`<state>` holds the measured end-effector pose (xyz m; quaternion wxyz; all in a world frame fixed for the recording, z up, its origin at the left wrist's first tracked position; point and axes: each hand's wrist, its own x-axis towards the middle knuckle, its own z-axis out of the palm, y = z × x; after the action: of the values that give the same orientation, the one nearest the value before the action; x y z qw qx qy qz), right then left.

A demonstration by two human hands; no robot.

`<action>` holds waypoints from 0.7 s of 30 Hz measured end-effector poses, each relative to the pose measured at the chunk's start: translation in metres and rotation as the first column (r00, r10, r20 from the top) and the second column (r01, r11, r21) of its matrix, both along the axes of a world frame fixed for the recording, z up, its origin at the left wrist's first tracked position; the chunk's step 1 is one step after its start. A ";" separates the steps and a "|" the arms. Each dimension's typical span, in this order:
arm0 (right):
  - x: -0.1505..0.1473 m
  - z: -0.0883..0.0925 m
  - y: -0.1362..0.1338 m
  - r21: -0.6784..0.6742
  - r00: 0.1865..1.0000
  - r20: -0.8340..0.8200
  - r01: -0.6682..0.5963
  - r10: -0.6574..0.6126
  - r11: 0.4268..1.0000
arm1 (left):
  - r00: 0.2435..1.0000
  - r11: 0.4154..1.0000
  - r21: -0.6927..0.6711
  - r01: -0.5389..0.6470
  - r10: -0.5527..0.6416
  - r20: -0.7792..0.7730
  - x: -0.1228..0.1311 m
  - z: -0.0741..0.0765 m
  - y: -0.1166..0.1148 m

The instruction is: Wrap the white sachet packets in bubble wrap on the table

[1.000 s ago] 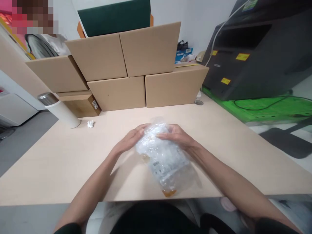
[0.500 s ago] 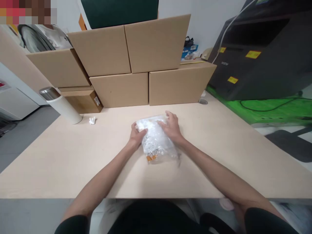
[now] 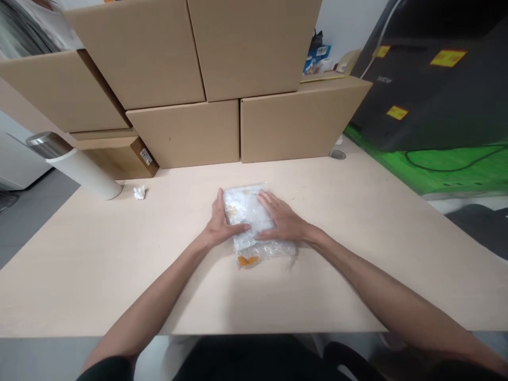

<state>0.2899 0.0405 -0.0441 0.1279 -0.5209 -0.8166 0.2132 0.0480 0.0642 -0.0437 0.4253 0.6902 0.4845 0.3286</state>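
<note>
A flat package in clear bubble wrap (image 3: pixel 244 209) lies on the table, with a strip of orange tape (image 3: pixel 248 261) at its near left corner. My left hand (image 3: pixel 222 222) holds the package's left side, the thumb across its top and the fingers along the edge. Flat on the right part of the wrap rests my right hand (image 3: pixel 283 218), its fingers stretched and apart. Loose wrap sticks out toward me below the hands. What is inside the wrap cannot be made out clearly.
Cardboard boxes (image 3: pixel 184 136) are stacked along the back of the table (image 3: pixel 99 275). At the left stand a white bottle with a metal cap (image 3: pixel 85 172) and a crumpled tissue (image 3: pixel 139 192). To the right is a dark printer (image 3: pixel 428 100) on a green surface (image 3: pixel 468 174).
My right hand has gone from gripping the package's far right corner to lying flat on top. My left hand has slid nearer, its thumb further across. The view has tilted down.
</note>
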 end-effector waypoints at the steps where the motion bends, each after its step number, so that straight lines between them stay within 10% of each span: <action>1: 0.000 0.000 -0.001 -0.001 1.000 0.003 0.006 -0.006 1.000 | 0.988 0.997 0.075 0.018 -0.006 -0.155 -0.004 -0.001 0.002; 9: 0.008 0.000 -0.001 -0.078 0.995 -0.002 -0.098 0.099 0.992 | 0.766 0.916 0.210 0.342 -0.143 -0.627 -0.019 0.005 0.015; 21: 0.028 0.001 -0.009 -0.141 0.990 -0.023 -0.142 0.140 0.980 | 0.738 0.907 0.150 0.395 -0.215 -0.640 -0.023 0.004 0.015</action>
<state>0.3181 0.0312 -0.0427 0.0802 -0.4682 -0.8333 0.2827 0.0249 0.0791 -0.0394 0.1942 0.8813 0.4237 0.0777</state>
